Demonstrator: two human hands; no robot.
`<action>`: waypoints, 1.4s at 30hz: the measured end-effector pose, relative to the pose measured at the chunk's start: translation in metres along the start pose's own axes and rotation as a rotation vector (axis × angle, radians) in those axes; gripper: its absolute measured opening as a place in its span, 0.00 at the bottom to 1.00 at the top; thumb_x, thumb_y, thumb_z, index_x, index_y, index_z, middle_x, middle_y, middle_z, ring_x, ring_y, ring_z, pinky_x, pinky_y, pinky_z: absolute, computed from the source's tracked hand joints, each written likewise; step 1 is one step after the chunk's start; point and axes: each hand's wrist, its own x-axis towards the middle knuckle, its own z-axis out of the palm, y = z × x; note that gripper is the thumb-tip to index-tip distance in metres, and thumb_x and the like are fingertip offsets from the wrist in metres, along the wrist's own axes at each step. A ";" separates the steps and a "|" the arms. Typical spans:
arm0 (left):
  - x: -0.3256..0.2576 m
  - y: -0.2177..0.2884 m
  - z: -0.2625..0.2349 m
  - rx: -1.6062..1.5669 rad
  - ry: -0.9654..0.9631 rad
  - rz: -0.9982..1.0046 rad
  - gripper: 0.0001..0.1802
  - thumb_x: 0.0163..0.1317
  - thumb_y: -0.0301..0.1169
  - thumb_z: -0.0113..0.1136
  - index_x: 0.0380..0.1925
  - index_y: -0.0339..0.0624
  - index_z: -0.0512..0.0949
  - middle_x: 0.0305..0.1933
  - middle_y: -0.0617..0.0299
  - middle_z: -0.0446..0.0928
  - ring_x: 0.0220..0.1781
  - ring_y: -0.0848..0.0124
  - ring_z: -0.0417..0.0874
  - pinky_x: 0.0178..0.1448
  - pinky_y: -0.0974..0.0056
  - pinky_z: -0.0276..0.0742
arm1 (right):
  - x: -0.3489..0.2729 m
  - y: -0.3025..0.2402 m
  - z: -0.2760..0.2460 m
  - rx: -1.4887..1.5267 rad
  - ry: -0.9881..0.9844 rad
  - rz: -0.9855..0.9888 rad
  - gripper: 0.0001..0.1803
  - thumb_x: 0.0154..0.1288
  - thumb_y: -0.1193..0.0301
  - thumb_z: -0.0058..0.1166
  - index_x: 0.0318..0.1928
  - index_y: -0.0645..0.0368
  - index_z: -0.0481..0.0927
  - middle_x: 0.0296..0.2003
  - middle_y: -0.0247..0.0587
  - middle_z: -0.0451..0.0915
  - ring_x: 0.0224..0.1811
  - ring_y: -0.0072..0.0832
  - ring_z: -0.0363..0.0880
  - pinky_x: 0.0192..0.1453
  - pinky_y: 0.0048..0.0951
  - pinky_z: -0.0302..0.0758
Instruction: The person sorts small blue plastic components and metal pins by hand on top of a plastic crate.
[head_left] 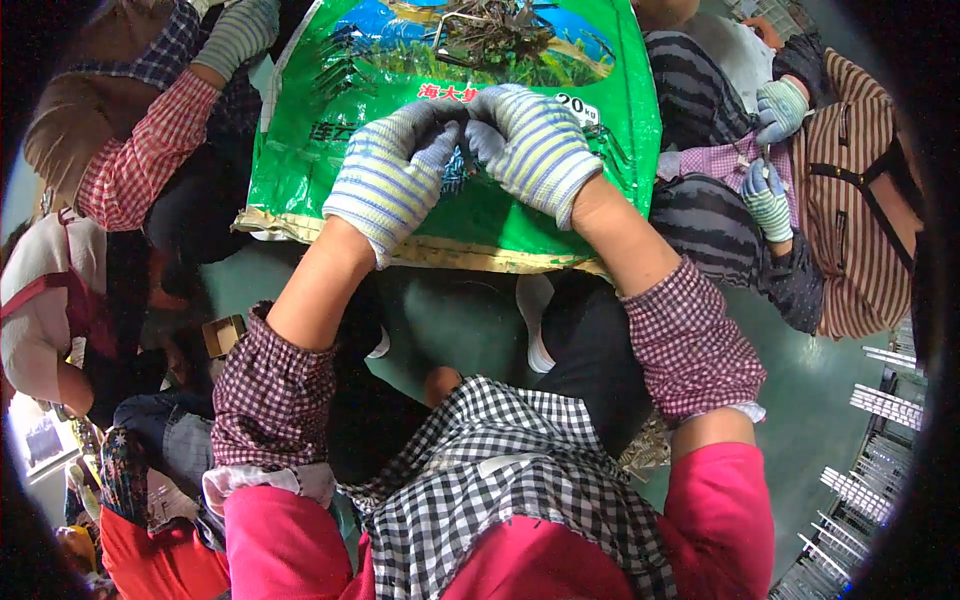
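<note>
Both of my hands wear white gloves with blue and yellowish stripes. My left hand (388,180) and my right hand (538,150) meet over a green printed sack (290,185) spread in front of me. Their fingers curl inward and the fingertips come together. Whatever lies between the fingers is hidden by the gloves. Just beyond my hands, a pile of small dark, thin pieces (505,38) rests on the sack. A thin, pale metal-like outline shows at the pile's near left side.
At the right, a co-worker's gloved hands (775,150) hold something small. Another co-worker's gloved hand (240,38) is at the upper left. White racks (885,405) stand along the right edge. A small cardboard box (222,335) sits at the left.
</note>
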 end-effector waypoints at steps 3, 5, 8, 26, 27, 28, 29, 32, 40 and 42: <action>0.000 -0.001 0.004 -0.102 0.015 -0.023 0.13 0.62 0.28 0.52 0.46 0.37 0.76 0.38 0.64 0.79 0.37 0.78 0.77 0.40 0.74 0.72 | -0.001 -0.006 0.000 -0.100 0.034 0.014 0.10 0.53 0.66 0.53 0.33 0.58 0.76 0.32 0.52 0.76 0.36 0.47 0.76 0.39 0.43 0.72; 0.001 0.005 0.004 -0.174 0.010 -0.069 0.13 0.62 0.28 0.52 0.46 0.37 0.76 0.38 0.64 0.79 0.37 0.78 0.77 0.40 0.74 0.73 | -0.001 -0.001 0.004 -0.012 0.090 0.035 0.10 0.53 0.67 0.53 0.34 0.58 0.76 0.32 0.52 0.77 0.36 0.48 0.76 0.39 0.43 0.72; 0.001 0.009 0.003 -0.319 0.036 -0.137 0.12 0.61 0.27 0.53 0.44 0.37 0.77 0.38 0.63 0.79 0.36 0.78 0.76 0.39 0.73 0.74 | 0.001 0.004 0.013 0.219 0.108 0.078 0.11 0.56 0.74 0.52 0.40 0.62 0.72 0.34 0.48 0.77 0.37 0.35 0.78 0.41 0.31 0.74; 0.023 -0.006 -0.012 0.080 -0.138 -0.126 0.19 0.56 0.21 0.54 0.50 0.35 0.72 0.43 0.60 0.77 0.43 0.76 0.76 0.49 0.71 0.72 | 0.006 0.017 0.004 0.375 -0.053 0.086 0.12 0.56 0.75 0.55 0.42 0.63 0.73 0.32 0.43 0.78 0.36 0.24 0.75 0.43 0.26 0.73; 0.024 -0.007 -0.009 0.010 -0.115 -0.090 0.19 0.56 0.22 0.54 0.50 0.35 0.72 0.43 0.60 0.77 0.43 0.76 0.76 0.48 0.72 0.72 | 0.006 0.019 0.001 0.417 -0.056 0.107 0.12 0.56 0.75 0.55 0.42 0.62 0.74 0.33 0.43 0.78 0.36 0.23 0.75 0.44 0.26 0.73; 0.023 -0.004 -0.007 0.007 -0.113 -0.094 0.19 0.56 0.22 0.54 0.50 0.35 0.72 0.43 0.60 0.77 0.43 0.76 0.76 0.48 0.72 0.72 | 0.009 0.023 -0.006 0.243 0.026 0.016 0.12 0.55 0.75 0.56 0.42 0.61 0.75 0.32 0.41 0.78 0.35 0.24 0.76 0.42 0.27 0.73; 0.021 0.001 -0.007 -0.123 -0.083 -0.118 0.19 0.57 0.23 0.55 0.50 0.36 0.72 0.42 0.61 0.77 0.43 0.76 0.76 0.48 0.73 0.72 | 0.013 0.038 -0.011 0.167 0.098 0.004 0.12 0.55 0.74 0.56 0.41 0.60 0.75 0.31 0.41 0.78 0.34 0.25 0.76 0.41 0.28 0.74; 0.021 0.007 -0.011 -0.250 -0.040 -0.121 0.18 0.59 0.27 0.56 0.50 0.35 0.71 0.42 0.61 0.77 0.43 0.76 0.76 0.49 0.73 0.71 | 0.019 0.096 -0.049 -0.184 0.176 0.149 0.12 0.54 0.69 0.57 0.39 0.59 0.77 0.30 0.44 0.80 0.32 0.30 0.79 0.39 0.30 0.74; 0.028 -0.002 -0.013 -0.168 -0.053 -0.118 0.18 0.59 0.28 0.57 0.49 0.35 0.73 0.42 0.60 0.77 0.43 0.76 0.75 0.49 0.72 0.71 | 0.011 0.136 -0.056 -0.448 -0.266 0.483 0.12 0.53 0.66 0.57 0.37 0.56 0.79 0.35 0.47 0.80 0.40 0.43 0.77 0.46 0.38 0.72; 0.030 -0.001 -0.013 -0.166 -0.046 -0.135 0.18 0.59 0.29 0.57 0.49 0.35 0.73 0.42 0.60 0.77 0.42 0.76 0.75 0.49 0.72 0.71 | 0.014 0.125 -0.059 -0.469 -0.274 0.464 0.12 0.53 0.65 0.56 0.38 0.55 0.79 0.36 0.48 0.79 0.41 0.43 0.77 0.46 0.38 0.72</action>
